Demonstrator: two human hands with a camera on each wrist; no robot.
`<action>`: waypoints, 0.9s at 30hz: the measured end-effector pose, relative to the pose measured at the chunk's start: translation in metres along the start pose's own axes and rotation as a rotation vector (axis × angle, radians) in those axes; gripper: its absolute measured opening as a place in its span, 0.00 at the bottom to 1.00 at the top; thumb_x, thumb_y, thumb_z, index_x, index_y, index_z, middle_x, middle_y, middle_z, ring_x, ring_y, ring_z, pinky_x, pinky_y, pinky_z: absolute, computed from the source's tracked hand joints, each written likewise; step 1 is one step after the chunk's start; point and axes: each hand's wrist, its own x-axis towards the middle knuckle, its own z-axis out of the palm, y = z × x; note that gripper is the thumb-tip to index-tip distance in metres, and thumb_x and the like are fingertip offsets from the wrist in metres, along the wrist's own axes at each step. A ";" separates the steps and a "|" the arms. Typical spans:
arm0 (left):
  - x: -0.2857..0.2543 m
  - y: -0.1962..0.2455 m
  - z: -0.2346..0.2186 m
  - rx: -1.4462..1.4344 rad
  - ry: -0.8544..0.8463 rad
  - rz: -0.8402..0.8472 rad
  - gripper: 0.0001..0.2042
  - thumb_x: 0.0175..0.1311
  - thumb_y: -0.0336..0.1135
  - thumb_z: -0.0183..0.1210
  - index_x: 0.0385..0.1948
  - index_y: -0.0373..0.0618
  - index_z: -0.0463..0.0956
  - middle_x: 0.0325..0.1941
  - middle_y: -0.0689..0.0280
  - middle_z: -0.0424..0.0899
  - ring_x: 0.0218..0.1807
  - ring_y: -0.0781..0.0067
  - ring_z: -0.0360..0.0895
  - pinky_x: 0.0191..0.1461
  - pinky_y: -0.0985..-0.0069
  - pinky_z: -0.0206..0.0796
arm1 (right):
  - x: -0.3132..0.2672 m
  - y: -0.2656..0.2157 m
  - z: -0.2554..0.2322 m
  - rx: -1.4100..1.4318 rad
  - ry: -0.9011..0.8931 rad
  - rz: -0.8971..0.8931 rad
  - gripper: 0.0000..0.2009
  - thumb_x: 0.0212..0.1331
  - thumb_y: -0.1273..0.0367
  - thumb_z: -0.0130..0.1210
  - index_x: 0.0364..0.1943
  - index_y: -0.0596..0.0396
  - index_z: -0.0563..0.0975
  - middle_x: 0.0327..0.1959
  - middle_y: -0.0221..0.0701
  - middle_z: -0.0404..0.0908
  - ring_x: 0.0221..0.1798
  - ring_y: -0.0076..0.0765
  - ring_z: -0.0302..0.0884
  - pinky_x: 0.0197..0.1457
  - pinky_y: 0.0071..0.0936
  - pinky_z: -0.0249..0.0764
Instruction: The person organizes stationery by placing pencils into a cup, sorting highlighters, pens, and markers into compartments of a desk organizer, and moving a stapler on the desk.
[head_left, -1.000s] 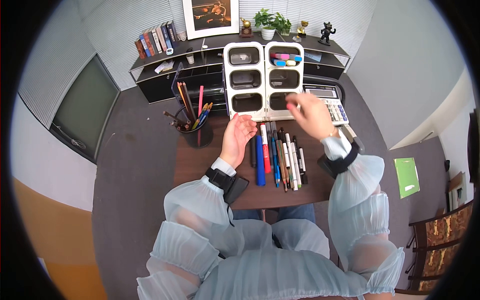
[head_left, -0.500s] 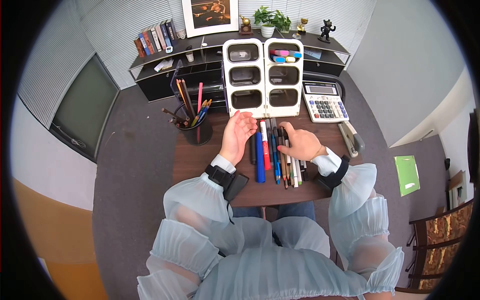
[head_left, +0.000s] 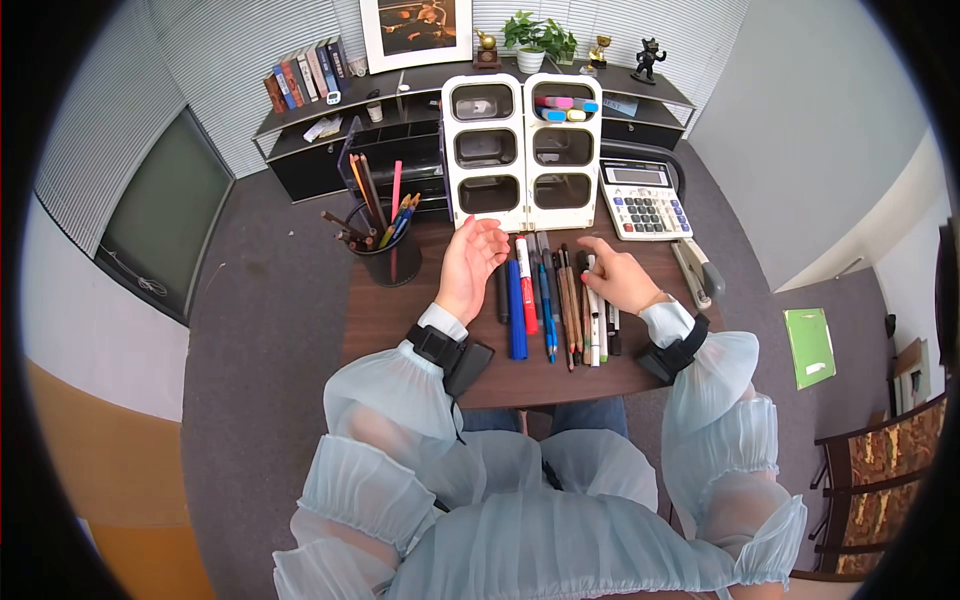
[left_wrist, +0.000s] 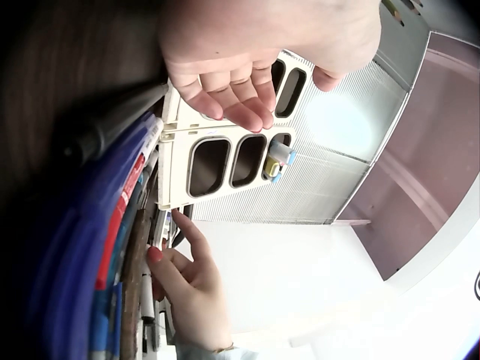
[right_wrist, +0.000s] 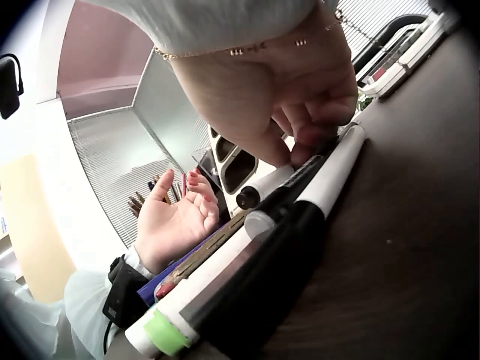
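In the head view, pens, pencils and markers lie side by side in a row on the dark wooden desk [head_left: 430,335]. At the row's left are a thick blue marker [head_left: 516,315] and a red and white marker [head_left: 526,285]. My left hand [head_left: 474,268] is held palm up beside them, fingers loosely bent, with nothing in it. Over the row's right part, my right hand [head_left: 622,280] has thumb and fingers round the far end of a black marker [right_wrist: 300,184]. White markers [right_wrist: 337,169] lie against it. The right fingertips are partly hidden in the right wrist view.
A white-framed organizer [head_left: 525,150] stands behind the row, highlighters [head_left: 566,108] in its top right compartment. On the left is a black mesh pencil cup [head_left: 392,268]. To the right lie a calculator [head_left: 645,205] and a stapler [head_left: 697,272].
My right hand came down from before the organizer's lower right compartment to the pens, then shifted right along the row. Some pens moved apart. The left hand stayed about where it was.
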 end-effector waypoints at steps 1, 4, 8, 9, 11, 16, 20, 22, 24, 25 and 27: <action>0.000 0.000 0.000 0.000 0.000 0.000 0.16 0.63 0.49 0.41 0.36 0.45 0.69 0.31 0.68 0.75 0.36 0.77 0.71 0.44 0.78 0.61 | -0.003 -0.002 0.000 -0.033 0.009 -0.017 0.22 0.49 0.71 0.52 0.51 0.56 0.63 0.22 0.42 0.76 0.30 0.48 0.75 0.34 0.39 0.69; -0.001 0.000 0.001 0.003 0.007 0.001 0.17 0.63 0.49 0.41 0.36 0.45 0.69 0.31 0.68 0.75 0.36 0.77 0.71 0.44 0.78 0.61 | -0.010 -0.012 0.004 -0.132 0.054 -0.105 0.18 0.49 0.71 0.52 0.47 0.54 0.66 0.23 0.40 0.76 0.31 0.47 0.75 0.34 0.38 0.69; 0.000 0.000 -0.001 0.008 0.008 0.004 0.16 0.63 0.49 0.41 0.36 0.45 0.70 0.31 0.68 0.75 0.35 0.77 0.71 0.44 0.79 0.60 | -0.015 -0.023 0.008 -0.215 0.039 -0.175 0.15 0.48 0.71 0.51 0.43 0.53 0.69 0.28 0.38 0.76 0.33 0.46 0.75 0.36 0.37 0.70; 0.000 0.000 -0.001 0.007 0.005 0.006 0.16 0.63 0.49 0.41 0.36 0.45 0.70 0.31 0.68 0.75 0.35 0.78 0.71 0.44 0.79 0.60 | -0.016 -0.023 0.008 -0.219 0.005 -0.174 0.15 0.48 0.72 0.51 0.43 0.54 0.68 0.29 0.39 0.76 0.33 0.46 0.75 0.36 0.37 0.70; 0.000 0.000 -0.001 0.008 0.006 0.009 0.16 0.63 0.49 0.41 0.36 0.45 0.70 0.31 0.68 0.75 0.35 0.78 0.71 0.44 0.79 0.60 | -0.014 -0.016 0.009 -0.214 0.056 -0.206 0.15 0.48 0.72 0.50 0.43 0.54 0.68 0.29 0.39 0.76 0.33 0.46 0.75 0.37 0.37 0.70; 0.001 0.000 -0.001 0.003 0.004 0.002 0.16 0.63 0.49 0.42 0.36 0.45 0.70 0.31 0.68 0.75 0.35 0.78 0.71 0.44 0.79 0.60 | -0.015 -0.015 0.001 -0.144 0.011 -0.140 0.16 0.47 0.73 0.49 0.43 0.56 0.68 0.29 0.39 0.77 0.34 0.47 0.75 0.38 0.37 0.71; 0.000 0.000 -0.001 0.002 0.004 -0.004 0.16 0.63 0.49 0.42 0.36 0.45 0.70 0.31 0.68 0.75 0.35 0.78 0.71 0.44 0.79 0.60 | -0.022 -0.020 0.008 -0.254 0.062 -0.185 0.16 0.49 0.70 0.50 0.44 0.55 0.68 0.27 0.39 0.77 0.33 0.47 0.75 0.36 0.38 0.72; 0.000 0.000 0.000 0.004 0.005 -0.002 0.16 0.63 0.49 0.42 0.36 0.45 0.70 0.31 0.68 0.75 0.35 0.78 0.71 0.44 0.79 0.60 | -0.022 -0.021 0.013 -0.351 0.067 -0.223 0.18 0.51 0.65 0.50 0.46 0.57 0.67 0.27 0.40 0.77 0.31 0.47 0.76 0.34 0.38 0.72; -0.001 0.000 0.000 0.012 0.002 0.006 0.17 0.63 0.49 0.42 0.36 0.45 0.69 0.31 0.68 0.75 0.35 0.78 0.71 0.44 0.79 0.60 | -0.022 -0.027 0.016 -0.367 0.078 -0.212 0.21 0.51 0.63 0.51 0.48 0.58 0.66 0.27 0.41 0.77 0.31 0.47 0.76 0.34 0.38 0.73; -0.001 0.000 0.000 0.012 0.002 0.007 0.17 0.63 0.49 0.42 0.36 0.45 0.69 0.31 0.68 0.75 0.35 0.78 0.71 0.44 0.79 0.60 | -0.021 -0.030 0.017 -0.383 0.090 -0.201 0.24 0.50 0.61 0.51 0.50 0.60 0.65 0.26 0.42 0.77 0.31 0.47 0.76 0.34 0.37 0.73; 0.000 -0.001 -0.001 0.006 -0.002 0.004 0.17 0.63 0.49 0.42 0.36 0.45 0.69 0.31 0.68 0.75 0.35 0.78 0.71 0.44 0.79 0.60 | -0.019 -0.033 0.019 -0.423 0.060 -0.176 0.28 0.49 0.60 0.52 0.53 0.62 0.62 0.26 0.44 0.77 0.31 0.48 0.76 0.34 0.37 0.73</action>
